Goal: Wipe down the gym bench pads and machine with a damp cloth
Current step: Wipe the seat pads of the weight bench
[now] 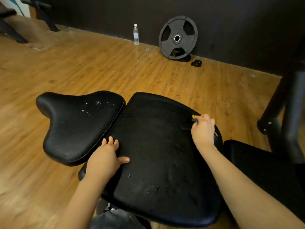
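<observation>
A large black bench pad (pixel 158 156) lies in front of me, its surface worn and speckled. A smaller, saddle-shaped black seat pad (pixel 77 123) sits to its left, with white specks on top. My left hand (pixel 107 157) rests flat on the large pad's left edge, fingers straight and reaching into the gap between the two pads. My right hand (pixel 203 129) is curled at the pad's far right edge. It grips a dark cloth (pixel 194 119) with a bit of yellow showing, and the hand hides most of that cloth.
Black machine frame tubes (pixel 287 123) stand at the right, beside another black pad (pixel 264 164). On the wooden floor by the dark wall are a weight plate (pixel 178 38), a water bottle (pixel 136 34) and a small black object (pixel 196 63). More frame legs (pixel 44 15) stand far left.
</observation>
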Action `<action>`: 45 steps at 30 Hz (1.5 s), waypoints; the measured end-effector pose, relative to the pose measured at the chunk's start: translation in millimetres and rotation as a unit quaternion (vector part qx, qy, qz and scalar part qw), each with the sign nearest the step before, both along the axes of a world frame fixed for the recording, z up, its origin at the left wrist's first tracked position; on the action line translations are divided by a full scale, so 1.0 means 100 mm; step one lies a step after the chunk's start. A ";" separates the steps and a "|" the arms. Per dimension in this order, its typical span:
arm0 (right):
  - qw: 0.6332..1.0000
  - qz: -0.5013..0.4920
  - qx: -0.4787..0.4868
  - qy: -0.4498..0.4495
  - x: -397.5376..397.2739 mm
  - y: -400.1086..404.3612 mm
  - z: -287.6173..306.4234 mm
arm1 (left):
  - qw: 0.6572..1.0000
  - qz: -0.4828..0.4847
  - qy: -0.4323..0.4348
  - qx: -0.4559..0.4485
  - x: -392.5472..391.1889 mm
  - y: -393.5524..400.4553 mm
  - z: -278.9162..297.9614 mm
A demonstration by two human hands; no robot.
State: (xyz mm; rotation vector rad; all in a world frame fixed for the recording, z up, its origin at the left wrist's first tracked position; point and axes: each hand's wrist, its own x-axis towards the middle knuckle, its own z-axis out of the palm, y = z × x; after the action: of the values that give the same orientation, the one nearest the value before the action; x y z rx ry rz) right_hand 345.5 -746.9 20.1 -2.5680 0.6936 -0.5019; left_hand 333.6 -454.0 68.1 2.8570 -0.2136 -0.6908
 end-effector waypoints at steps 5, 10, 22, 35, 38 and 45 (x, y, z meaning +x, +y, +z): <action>0.997 -0.072 0.017 0.002 -0.42 -0.26 -0.07 | 1.000 0.004 -0.003 0.008 -0.04 -0.03 0.05; 0.976 -0.193 0.095 -0.023 -0.45 -0.20 0.00 | 1.000 0.012 -0.022 -0.018 -0.10 0.00 0.02; 0.978 -0.179 0.065 0.085 0.48 0.29 0.24 | 0.999 0.000 -0.025 -0.028 -0.07 0.03 -0.05; 0.959 0.248 -0.101 0.093 1.24 1.63 0.32 | 0.999 0.000 -0.031 -0.010 -0.04 0.01 -0.11; 0.938 0.309 -0.134 0.087 1.12 1.85 0.26 | 0.999 -0.001 -0.031 -0.016 -0.04 0.02 -0.10; 0.941 0.322 -0.075 0.075 0.80 1.39 0.18 | 0.999 0.004 -0.023 -0.039 -0.06 0.03 -0.07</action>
State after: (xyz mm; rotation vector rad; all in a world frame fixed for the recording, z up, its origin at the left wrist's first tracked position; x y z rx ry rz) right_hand 425.6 -608.3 38.1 -2.7852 -0.1719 -0.1412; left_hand 327.9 -450.9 61.1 2.7993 -0.2296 -0.6004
